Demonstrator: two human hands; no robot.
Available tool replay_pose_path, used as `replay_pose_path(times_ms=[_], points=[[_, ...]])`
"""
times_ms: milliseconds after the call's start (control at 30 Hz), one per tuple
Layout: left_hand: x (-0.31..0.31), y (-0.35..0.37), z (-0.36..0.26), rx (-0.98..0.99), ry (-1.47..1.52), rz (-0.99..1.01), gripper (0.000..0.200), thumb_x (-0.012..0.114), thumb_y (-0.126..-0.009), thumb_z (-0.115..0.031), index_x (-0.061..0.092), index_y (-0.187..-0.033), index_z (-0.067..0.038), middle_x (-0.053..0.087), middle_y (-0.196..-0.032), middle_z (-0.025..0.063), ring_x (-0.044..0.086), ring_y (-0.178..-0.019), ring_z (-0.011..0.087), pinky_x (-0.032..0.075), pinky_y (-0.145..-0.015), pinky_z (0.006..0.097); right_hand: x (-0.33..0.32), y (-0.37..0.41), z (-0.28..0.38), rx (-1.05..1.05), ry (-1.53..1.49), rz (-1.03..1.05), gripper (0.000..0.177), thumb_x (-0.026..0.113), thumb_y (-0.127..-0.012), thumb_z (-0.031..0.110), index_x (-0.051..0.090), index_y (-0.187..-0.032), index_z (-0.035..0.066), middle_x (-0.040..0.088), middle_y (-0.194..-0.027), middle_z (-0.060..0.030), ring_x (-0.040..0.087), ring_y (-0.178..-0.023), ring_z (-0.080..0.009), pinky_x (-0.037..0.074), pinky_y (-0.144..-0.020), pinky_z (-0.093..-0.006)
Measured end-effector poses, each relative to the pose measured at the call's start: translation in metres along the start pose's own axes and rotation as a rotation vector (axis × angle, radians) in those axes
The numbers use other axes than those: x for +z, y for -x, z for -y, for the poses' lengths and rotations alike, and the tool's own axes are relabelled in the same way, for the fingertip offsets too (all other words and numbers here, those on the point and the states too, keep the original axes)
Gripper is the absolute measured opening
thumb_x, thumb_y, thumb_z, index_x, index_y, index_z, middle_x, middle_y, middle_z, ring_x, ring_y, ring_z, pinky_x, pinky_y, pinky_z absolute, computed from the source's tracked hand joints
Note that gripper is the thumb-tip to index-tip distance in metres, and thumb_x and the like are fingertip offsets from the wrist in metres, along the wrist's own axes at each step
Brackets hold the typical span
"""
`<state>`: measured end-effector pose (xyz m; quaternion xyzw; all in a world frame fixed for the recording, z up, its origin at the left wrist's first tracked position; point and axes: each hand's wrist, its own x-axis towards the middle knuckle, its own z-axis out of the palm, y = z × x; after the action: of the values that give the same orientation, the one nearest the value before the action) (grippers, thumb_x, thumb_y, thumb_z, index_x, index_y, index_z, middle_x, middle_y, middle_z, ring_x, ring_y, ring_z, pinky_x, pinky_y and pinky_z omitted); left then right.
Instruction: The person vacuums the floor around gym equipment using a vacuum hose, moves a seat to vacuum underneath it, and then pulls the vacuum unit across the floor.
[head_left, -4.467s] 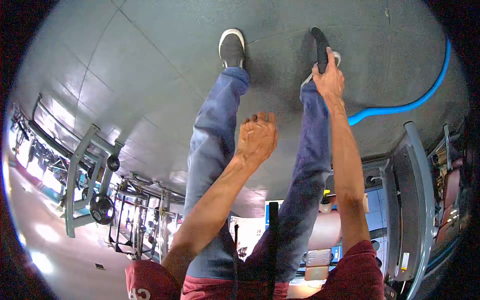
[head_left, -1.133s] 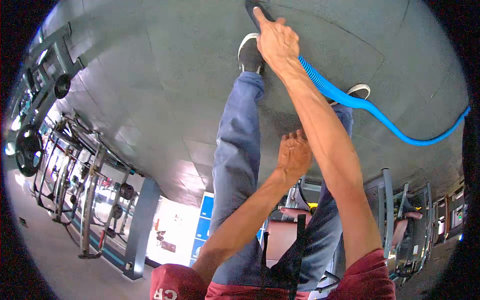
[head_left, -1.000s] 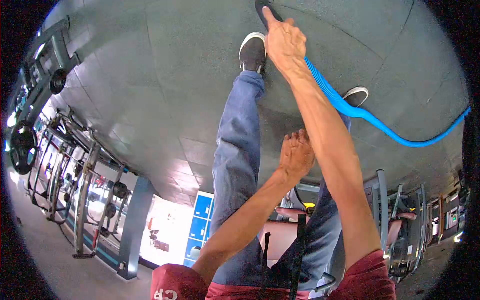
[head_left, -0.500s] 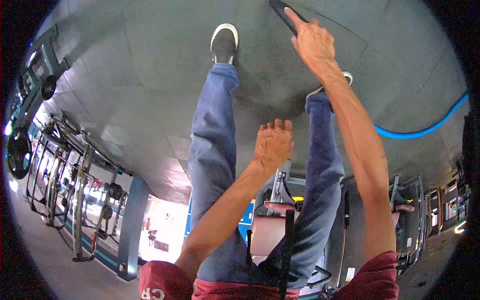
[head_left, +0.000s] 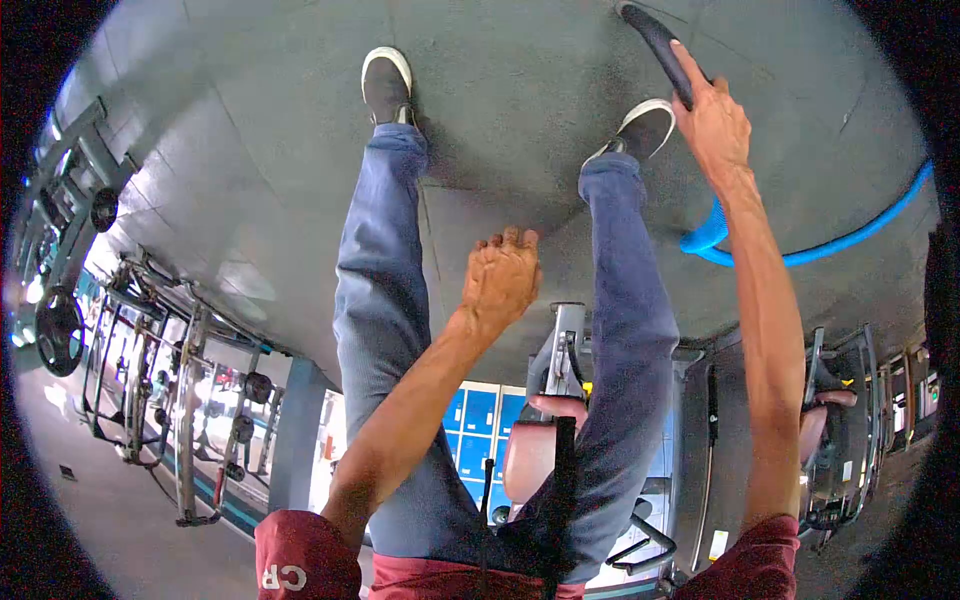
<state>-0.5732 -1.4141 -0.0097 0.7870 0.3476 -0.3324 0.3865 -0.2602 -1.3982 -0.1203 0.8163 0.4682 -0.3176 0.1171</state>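
Note:
My right hand (head_left: 715,125) is wrapped round a black curved tube (head_left: 655,45), with its index finger laid along the tube. The tube's far end is close to the dark floor. A ribbed blue hose (head_left: 840,243) curves behind my right forearm; whether it joins the tube is hidden. My left hand (head_left: 503,275) hangs between my legs with its fingers curled in, back of the hand towards me, and no object shows in it. My left shoe (head_left: 387,85) and right shoe (head_left: 648,130) stand apart on the floor (head_left: 500,110).
Weight racks (head_left: 180,400) and dark weight plates (head_left: 60,330) line the left side. Behind my legs are a machine with a pink pad (head_left: 528,460) and blue lockers (head_left: 476,420). Another padded machine (head_left: 820,430) stands at the right, beyond my forearm.
My right hand and the black tube have moved right and slightly down in view. My left hand has shifted left and a little down. More of the blue hose and right shoe shows.

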Motion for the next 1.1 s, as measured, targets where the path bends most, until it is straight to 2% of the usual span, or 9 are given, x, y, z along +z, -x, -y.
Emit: replay_pose_path(times_ms=[100,267,367,433,467,600,700,833,1100], points=[[0.001,-0.003,-0.002,-0.041,-0.029,0.122,0.037,0.065,-0.079,-0.022,0.056,-0.109,-0.003,0.061,-0.098,0.0159,0.064,-0.09,0.0306,0.051,-0.077,0.0428,0.003,0.006,-0.023,0.037,0.0,-0.006,0.078,0.071,-0.083,0.025,0.029,-0.146,0.045,0.062,-0.104,-0.0216,0.066,-0.089,-0.044,0.055,-0.075,-0.0521],[0.006,-0.001,-0.002,-0.02,-0.029,0.113,0.036,0.064,-0.08,-0.022,0.057,-0.109,-0.002,0.062,-0.098,0.0166,0.064,-0.091,0.0308,0.051,-0.077,0.043,-0.001,0.02,-0.055,0.123,0.011,-0.045,0.069,0.067,-0.086,0.027,0.034,-0.144,0.041,0.065,-0.097,-0.0225,0.067,-0.087,-0.0426,0.055,-0.074,-0.0516],[0.008,0.003,0.002,-0.001,-0.052,0.06,0.031,0.063,-0.082,-0.024,0.056,-0.106,-0.004,0.062,-0.096,0.0155,0.064,-0.088,0.0313,0.051,-0.075,0.0435,-0.025,0.044,-0.055,0.274,-0.028,-0.226,0.067,0.066,-0.086,0.027,0.036,-0.145,0.039,0.065,-0.098,-0.0223,0.067,-0.084,-0.0421,0.054,-0.07,-0.0508],[0.011,0.007,0.004,0.011,-0.064,0.027,0.029,0.062,-0.083,-0.025,0.055,-0.105,-0.006,0.063,-0.095,0.015,0.065,-0.086,0.0314,0.052,-0.074,0.0436,-0.032,0.062,-0.043,0.118,-0.106,-0.316,0.067,0.067,-0.086,0.027,0.036,-0.145,0.037,0.065,-0.098,-0.0217,0.066,-0.082,-0.0416,0.054,-0.068,-0.0504],[0.012,0.01,0.005,0.012,-0.063,0.027,0.03,0.062,-0.083,-0.025,0.056,-0.105,-0.005,0.063,-0.095,0.015,0.065,-0.086,0.0312,0.052,-0.074,0.0434,-0.033,0.07,-0.035,0.044,-0.141,-0.361,0.067,0.067,-0.086,0.026,0.037,-0.145,0.035,0.065,-0.097,-0.0214,0.066,-0.081,-0.0414,0.054,-0.067,-0.0502],[-0.002,0.018,0.013,0.041,-0.072,0.052,0.03,0.062,-0.084,-0.024,0.056,-0.105,-0.004,0.063,-0.095,0.0151,0.065,-0.086,0.0312,0.052,-0.075,0.0433,-0.013,0.082,0.056,-0.154,-0.34,-0.135,0.071,0.069,-0.083,0.024,0.036,-0.145,0.036,0.062,-0.099,-0.0195,0.066,-0.078,-0.0407,0.055,-0.069,-0.049],[-0.002,0.022,0.021,0.022,-0.035,0.003,0.03,0.062,-0.083,-0.024,0.055,-0.105,-0.004,0.063,-0.095,0.0153,0.065,-0.087,0.0322,0.051,-0.076,0.0441,0.018,0.077,0.127,-0.165,-0.24,0.022,0.075,0.069,-0.083,0.026,0.03,-0.147,0.04,0.059,-0.096,-0.0209,0.066,-0.072,-0.0412,0.055,-0.065,-0.0504],[-0.003,0.026,0.027,-0.004,0.017,0.037,0.034,0.063,-0.08,-0.024,0.056,-0.107,-0.003,0.063,-0.096,0.016,0.064,-0.088,0.0329,0.051,-0.077,0.0442,0.051,0.064,0.202,-0.171,-0.242,0.064,0.077,0.069,-0.083,0.025,0.029,-0.148,0.039,0.059,-0.1,-0.0221,0.067,-0.07,-0.0406,0.056,-0.062,-0.0501],[-0.009,0.032,0.035,-0.006,0.06,0.06,0.042,0.064,-0.078,-0.027,0.058,-0.111,-0.002,0.063,-0.1,0.0161,0.063,-0.095,0.0333,0.05,-0.082,0.0446,0.085,0.047,0.243,-0.218,-0.166,0.118,0.078,0.068,-0.083,0.024,0.028,-0.148,0.036,0.058,-0.106,-0.024,0.069,-0.073,-0.0387,0.057,-0.062,-0.0493]])
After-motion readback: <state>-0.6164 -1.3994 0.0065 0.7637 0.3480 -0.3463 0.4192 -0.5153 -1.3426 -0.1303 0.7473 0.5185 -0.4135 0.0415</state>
